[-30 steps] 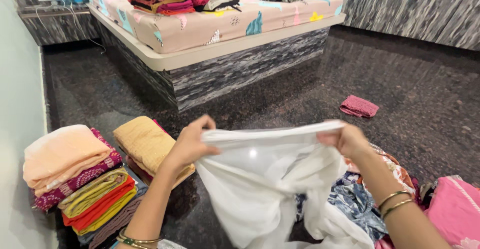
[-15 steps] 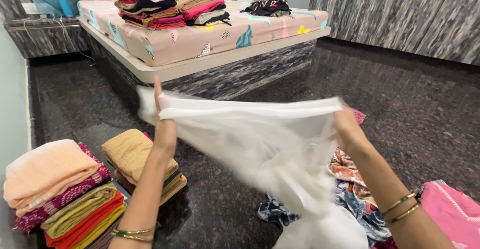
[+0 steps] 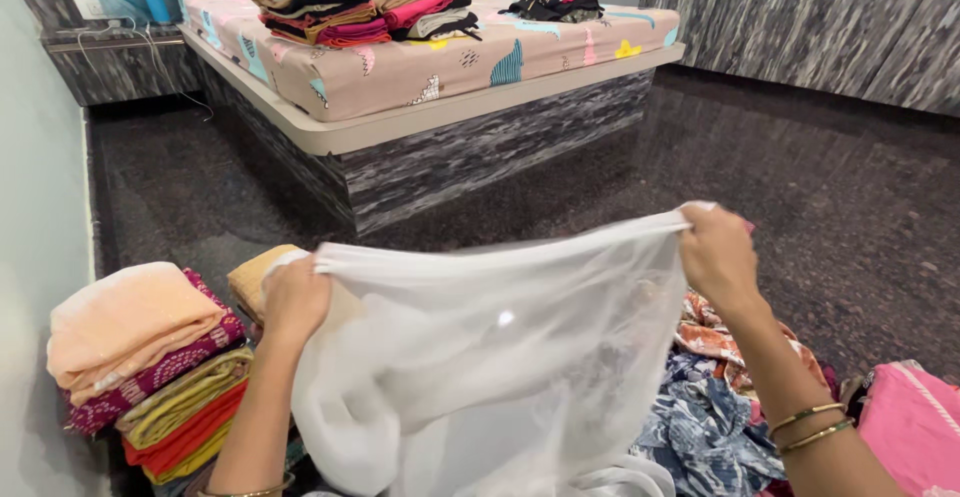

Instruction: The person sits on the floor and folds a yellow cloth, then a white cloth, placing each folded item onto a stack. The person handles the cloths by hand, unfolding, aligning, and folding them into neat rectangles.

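Left hand (image 3: 295, 297), right hand (image 3: 718, 255) each pinch top corner of white cloth (image 3: 500, 357); edge stretched level between, rest hanging.

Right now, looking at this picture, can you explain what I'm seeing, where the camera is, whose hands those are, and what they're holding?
The camera sits on a person's head and looks down, so the two bare arms reaching in from the bottom are that person's own. There is no machine. The left hand and the right hand each pinch the top edge of a thin white cloth, stretched between them and hanging down; it is sheer enough to see through. On the dark floor, to the left, is a stack of folded clothes. To the right lies a loose heap of printed clothes and something pink. Behind is a bed with more folded clothes piled on it.
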